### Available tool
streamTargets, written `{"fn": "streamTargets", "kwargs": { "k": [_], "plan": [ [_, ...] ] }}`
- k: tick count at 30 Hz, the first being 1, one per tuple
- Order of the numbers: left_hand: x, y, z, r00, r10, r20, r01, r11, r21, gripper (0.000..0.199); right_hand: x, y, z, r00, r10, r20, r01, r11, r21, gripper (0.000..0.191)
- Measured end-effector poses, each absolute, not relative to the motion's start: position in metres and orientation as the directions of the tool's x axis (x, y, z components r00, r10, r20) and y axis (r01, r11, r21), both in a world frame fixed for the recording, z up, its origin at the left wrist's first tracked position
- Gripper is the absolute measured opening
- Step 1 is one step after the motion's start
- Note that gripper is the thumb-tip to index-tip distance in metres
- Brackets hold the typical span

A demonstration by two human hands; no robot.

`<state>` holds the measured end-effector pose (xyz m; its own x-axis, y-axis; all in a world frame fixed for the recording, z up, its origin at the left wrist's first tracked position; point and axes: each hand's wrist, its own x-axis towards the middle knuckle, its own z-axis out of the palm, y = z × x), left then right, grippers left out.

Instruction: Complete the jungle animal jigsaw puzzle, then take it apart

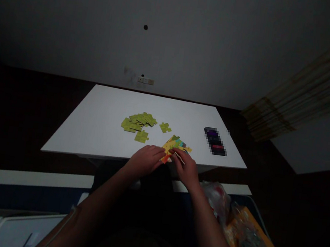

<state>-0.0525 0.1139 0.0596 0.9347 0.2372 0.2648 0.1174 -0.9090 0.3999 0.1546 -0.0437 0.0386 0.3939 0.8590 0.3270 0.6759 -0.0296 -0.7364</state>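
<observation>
Two hands, the left hand (145, 160) and right hand (185, 168), meet at a bright puzzle section (175, 147) near the white desk's (96, 134) edge, fingers (161, 152) curled and pinching it. Matte olive pieces (136, 123) lie heaped beyond; a pixelated dark object (215, 141) sits right; a crinkled plastic bag (246, 241) lies below.

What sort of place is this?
Probably an indoor room in a home or small office: a white table stands before a plain wall with a small wall plate, and a curtain hangs at the right.
</observation>
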Motion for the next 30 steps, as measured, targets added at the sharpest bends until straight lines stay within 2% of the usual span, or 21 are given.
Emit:
{"fn": "streamTargets", "kwargs": {
  "k": [3,5,7,10,13,16,19,22,24,27,30],
  "plan": [
    [-0.05,0.117,0.056,0.913,0.304,0.273,0.141,-0.861,0.489,0.029,0.162,-0.025,0.048,0.571,0.795,0.206,0.455,-0.097,-0.885,0.033],
    [-0.048,0.118,0.056,0.859,0.437,0.267,0.208,-0.774,0.598,0.029,0.169,-0.006,0.055,0.609,0.781,0.137,0.372,-0.129,-0.919,0.03],
    [-0.046,0.119,0.057,0.788,0.56,0.254,0.273,-0.688,0.672,0.033,0.175,0.015,0.063,0.63,0.769,0.108,0.36,-0.167,-0.918,0.026],
    [-0.044,0.126,0.062,0.7,0.664,0.262,0.344,-0.636,0.691,0.041,0.178,0.046,0.073,0.576,0.812,0.098,0.459,-0.221,-0.861,0.025],
    [-0.045,0.144,0.071,0.594,0.763,0.256,0.456,-0.581,0.674,0.038,0.177,0.072,0.08,0.549,0.825,0.137,0.585,-0.262,-0.768,0.026],
    [-0.049,0.166,0.08,0.525,0.816,0.241,0.56,-0.545,0.624,0.038,0.178,0.086,0.083,0.559,0.817,0.137,0.645,-0.325,-0.692,0.037],
    [-0.055,0.179,0.088,0.502,0.834,0.231,0.637,-0.537,0.554,0.042,0.186,0.079,0.082,0.535,0.815,0.223,0.735,-0.32,-0.598,0.046],
    [-0.057,0.172,0.09,0.501,0.81,0.306,0.685,-0.587,0.432,0.048,0.195,0.049,0.075,0.463,0.823,0.329,0.814,-0.249,-0.525,0.049],
    [-0.053,0.156,0.086,0.575,0.733,0.363,0.639,-0.679,0.36,0.048,0.197,0.02,0.066,0.414,0.843,0.343,0.837,-0.205,-0.507,0.049],
    [-0.038,0.126,0.074,0.799,0.497,0.339,0.39,-0.857,0.336,0.046,0.191,-0.025,0.051,0.31,0.886,0.345,0.861,-0.108,-0.498,0.048],
    [-0.023,0.104,0.061,0.901,0.331,0.28,0.226,-0.91,0.347,0.06,0.179,-0.06,0.039,0.257,0.903,0.343,0.89,-0.083,-0.448,0.053]
  ]
}}
